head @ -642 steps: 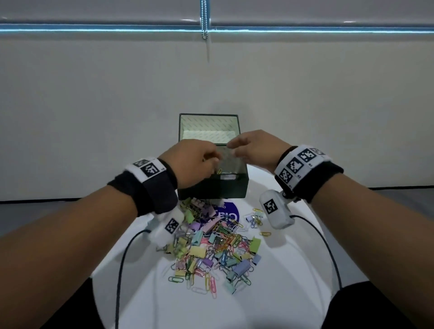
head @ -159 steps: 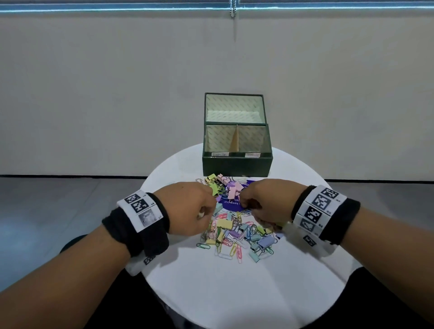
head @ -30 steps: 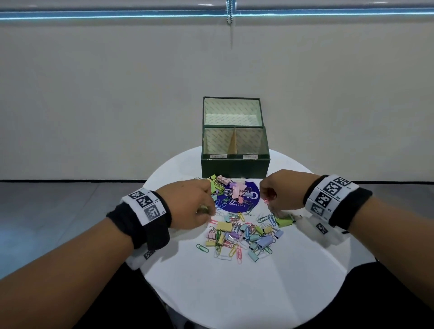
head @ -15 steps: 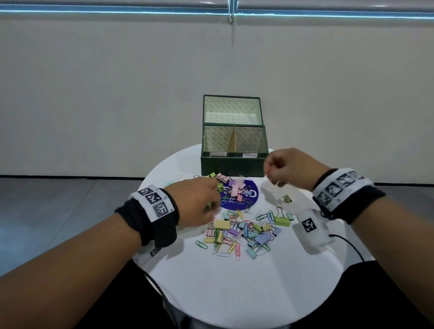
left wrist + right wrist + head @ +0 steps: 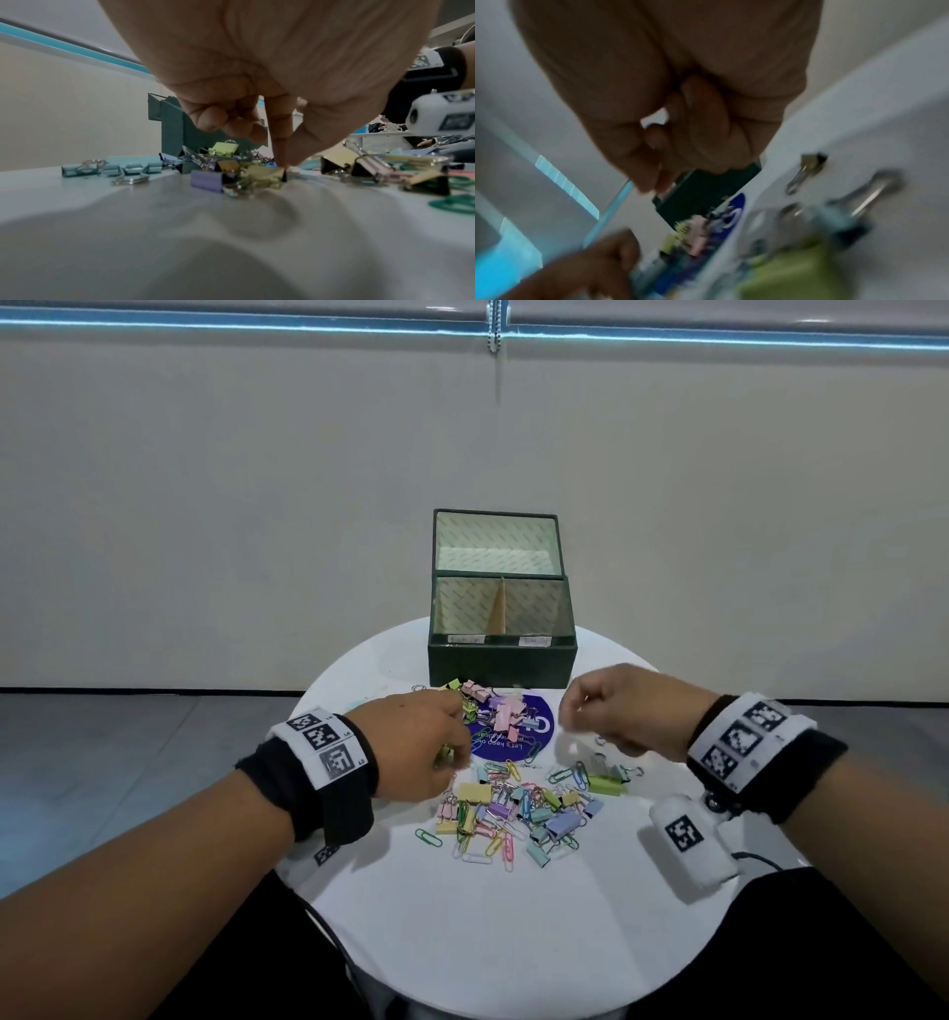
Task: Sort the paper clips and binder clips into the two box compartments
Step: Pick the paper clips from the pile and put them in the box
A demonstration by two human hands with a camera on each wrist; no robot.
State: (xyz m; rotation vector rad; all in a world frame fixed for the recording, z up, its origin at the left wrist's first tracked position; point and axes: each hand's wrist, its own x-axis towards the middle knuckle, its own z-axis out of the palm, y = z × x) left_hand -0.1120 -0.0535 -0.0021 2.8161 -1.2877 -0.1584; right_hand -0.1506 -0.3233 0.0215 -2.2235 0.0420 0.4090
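A dark green box (image 5: 500, 660) stands open at the back of the round white table (image 5: 513, 927), a divider splitting it into two compartments. A pile of pastel paper clips and binder clips (image 5: 513, 806) lies in front of it. My left hand (image 5: 454, 755) is low at the pile's left edge. In the left wrist view its index finger and thumb (image 5: 284, 164) pinch a yellow binder clip (image 5: 264, 173) that lies on the table. My right hand (image 5: 565, 719) hovers above the pile's right side with curled fingers. Nothing shows between them in the blurred right wrist view (image 5: 652, 188).
Pink binder clips (image 5: 506, 719) sit on a round blue sticker (image 5: 513, 742) just before the box. A large green binder clip (image 5: 608, 784) lies right of the pile, a grey one (image 5: 598, 759) beside it. Bare table top spreads toward me. A wall stands behind.
My right hand has come down and left from beside the box front toward the pile. A small binder clip seen under it now lies by the green one. The left hand stayed put.
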